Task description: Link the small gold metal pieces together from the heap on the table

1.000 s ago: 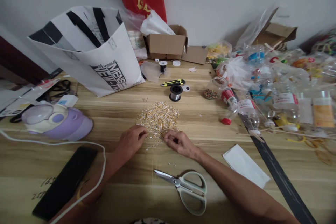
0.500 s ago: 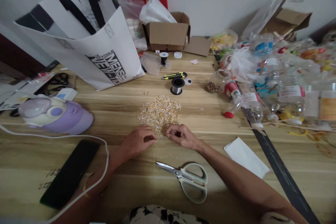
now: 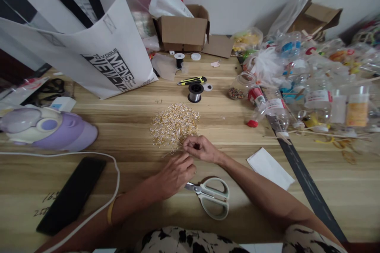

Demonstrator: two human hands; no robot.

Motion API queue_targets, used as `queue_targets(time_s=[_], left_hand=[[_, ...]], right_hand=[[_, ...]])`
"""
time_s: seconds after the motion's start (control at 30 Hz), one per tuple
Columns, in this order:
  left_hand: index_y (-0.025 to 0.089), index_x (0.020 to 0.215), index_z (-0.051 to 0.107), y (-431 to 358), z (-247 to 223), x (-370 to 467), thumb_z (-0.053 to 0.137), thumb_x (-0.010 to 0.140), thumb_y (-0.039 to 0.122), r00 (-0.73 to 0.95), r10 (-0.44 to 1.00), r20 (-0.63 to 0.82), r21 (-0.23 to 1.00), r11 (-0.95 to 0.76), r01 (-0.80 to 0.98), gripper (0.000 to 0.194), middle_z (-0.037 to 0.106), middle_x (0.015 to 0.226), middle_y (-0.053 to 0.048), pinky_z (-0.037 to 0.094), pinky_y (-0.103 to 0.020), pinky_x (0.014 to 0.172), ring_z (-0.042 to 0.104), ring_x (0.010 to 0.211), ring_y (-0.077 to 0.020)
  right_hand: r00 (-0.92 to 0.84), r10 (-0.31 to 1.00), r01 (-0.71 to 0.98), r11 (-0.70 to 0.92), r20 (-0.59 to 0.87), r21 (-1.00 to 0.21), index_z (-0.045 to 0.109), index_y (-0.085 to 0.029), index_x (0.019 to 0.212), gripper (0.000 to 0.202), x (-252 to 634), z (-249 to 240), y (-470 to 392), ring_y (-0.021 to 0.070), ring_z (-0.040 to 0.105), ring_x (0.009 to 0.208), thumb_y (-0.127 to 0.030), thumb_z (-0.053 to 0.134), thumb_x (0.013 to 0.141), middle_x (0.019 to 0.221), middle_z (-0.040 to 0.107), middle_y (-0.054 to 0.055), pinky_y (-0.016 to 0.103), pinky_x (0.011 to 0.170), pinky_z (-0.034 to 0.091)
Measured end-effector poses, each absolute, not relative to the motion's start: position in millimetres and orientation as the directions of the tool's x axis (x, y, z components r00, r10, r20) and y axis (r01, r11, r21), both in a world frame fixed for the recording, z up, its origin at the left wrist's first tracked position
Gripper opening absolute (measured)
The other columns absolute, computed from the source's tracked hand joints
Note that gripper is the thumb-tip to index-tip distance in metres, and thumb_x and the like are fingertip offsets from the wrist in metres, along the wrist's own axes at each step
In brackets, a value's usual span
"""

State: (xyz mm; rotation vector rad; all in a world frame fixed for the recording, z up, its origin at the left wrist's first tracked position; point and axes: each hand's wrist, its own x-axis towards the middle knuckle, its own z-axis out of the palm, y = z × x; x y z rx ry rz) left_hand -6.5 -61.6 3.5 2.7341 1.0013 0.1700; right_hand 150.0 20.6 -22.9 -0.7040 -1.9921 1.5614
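Note:
A loose heap of gold and clear beaded bits point(image 3: 175, 124) lies on the wooden table in front of me. At its near right edge, my right hand point(image 3: 201, 149) is closed in a pinch; what sits between the fingertips is too small to name. My left hand point(image 3: 178, 172) is close below it, back upward, fingers curled down near the tabletop, their grip hidden. Under its edge run the blades of the scissors point(image 3: 214, 197), whose pale handles point right. A thin beaded strand point(image 3: 172, 151) shows between heap and left hand.
Beyond the heap are a spool of wire point(image 3: 195, 93) and a yellow-black utility knife point(image 3: 192, 80). Plastic bottles point(image 3: 276, 108) crowd the right side, above a folded white paper point(image 3: 270, 168). Left are a black phone point(image 3: 71, 195), a white cable point(image 3: 118, 174) and a purple device point(image 3: 71, 130).
My left hand has moved right and nearer me, across to the scissors' blades, covering the small row of beads there. My right hand stays pinched by the heap. The view has shifted slightly.

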Motion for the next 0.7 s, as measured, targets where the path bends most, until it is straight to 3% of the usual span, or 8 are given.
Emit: queue_targets(time_s=[0.3,0.53,0.63,0.7], left_hand=[[0.015,0.081,0.056,-63,5,1,0.046,0.087,0.013,0.756,0.652,-0.051,0.253,-0.724,0.641,0.011,0.058,0.087,-0.006,0.041,-0.034,0.075,0.049,0.086,-0.0213],[0.014,0.091,0.055,-67,12,1,0.041,0.087,0.007,0.750,0.656,-0.089,0.258,-0.712,0.653,0.016,0.058,0.099,-0.009,0.040,-0.036,0.087,0.048,0.098,-0.0219],[0.015,0.088,0.056,-66,11,0,0.044,0.087,0.010,0.741,0.669,-0.051,0.349,-0.683,0.641,0.014,0.059,0.094,-0.007,0.041,-0.033,0.085,0.050,0.094,-0.0201],[0.016,0.082,0.058,-63,12,0,0.043,0.089,0.014,0.728,0.686,-0.007,0.476,-0.638,0.606,0.016,0.060,0.087,-0.005,0.043,-0.030,0.081,0.053,0.087,-0.0175]], right_hand=[[-0.743,0.668,0.089,0.176,0.052,-0.980,0.055,-0.014,0.075,0.025,150,-16,20,0.0078,0.035,0.050,-0.037,0.053,0.085,0.056,0.041,-0.005,0.020,0.048,0.027],[-0.741,0.669,0.081,0.185,0.065,-0.979,0.055,-0.013,0.075,0.023,150,-17,20,0.0071,0.034,0.051,-0.034,0.053,0.085,0.057,0.040,-0.005,0.019,0.048,0.027],[-0.740,0.670,0.083,0.186,0.064,-0.979,0.054,-0.013,0.074,0.022,149,-15,20,0.0070,0.034,0.050,-0.033,0.054,0.085,0.056,0.039,-0.005,0.019,0.048,0.027],[-0.736,0.674,0.089,0.190,0.064,-0.978,0.054,-0.013,0.074,0.022,149,-14,20,0.0071,0.034,0.050,-0.033,0.054,0.085,0.056,0.041,-0.005,0.019,0.048,0.027]])
